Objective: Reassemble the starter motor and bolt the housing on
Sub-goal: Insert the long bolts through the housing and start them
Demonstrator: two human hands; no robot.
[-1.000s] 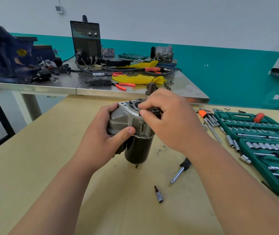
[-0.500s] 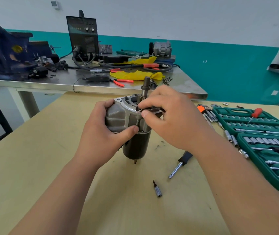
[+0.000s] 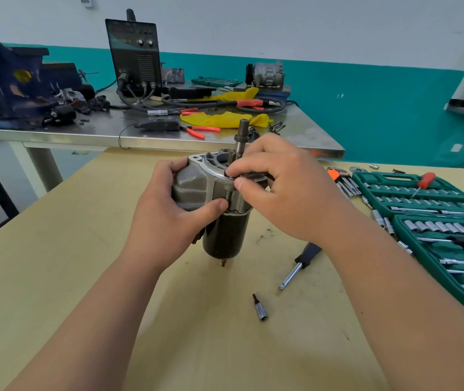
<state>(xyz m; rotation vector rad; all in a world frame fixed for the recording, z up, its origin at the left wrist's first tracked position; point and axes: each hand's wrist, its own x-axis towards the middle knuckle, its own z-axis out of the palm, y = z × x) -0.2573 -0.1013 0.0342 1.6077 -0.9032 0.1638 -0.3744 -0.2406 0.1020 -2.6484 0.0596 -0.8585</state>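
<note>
The starter motor (image 3: 226,235) stands upright on the yellow table (image 3: 55,277), black body down, shaft pointing up. Its grey aluminium housing (image 3: 194,184) sits on top. My left hand (image 3: 168,218) grips the housing from the left, thumb across its front. My right hand (image 3: 287,187) comes from the right and pinches a bolt (image 3: 228,190) at the housing's flange between thumb and forefinger. The bolt's shank runs down along the housing side.
A driver handle (image 3: 299,262) and a loose bit socket (image 3: 260,309) lie on the table in front of the motor. An open green socket set (image 3: 436,218) sits at the right, hex keys (image 3: 343,182) beside it. Behind is a steel bench (image 3: 98,134) with clutter.
The view has shifted slightly, so the motor sits a little higher and its shaft shows more. My right fingers have turned a little at the bolt. My left hand keeps its grip.
</note>
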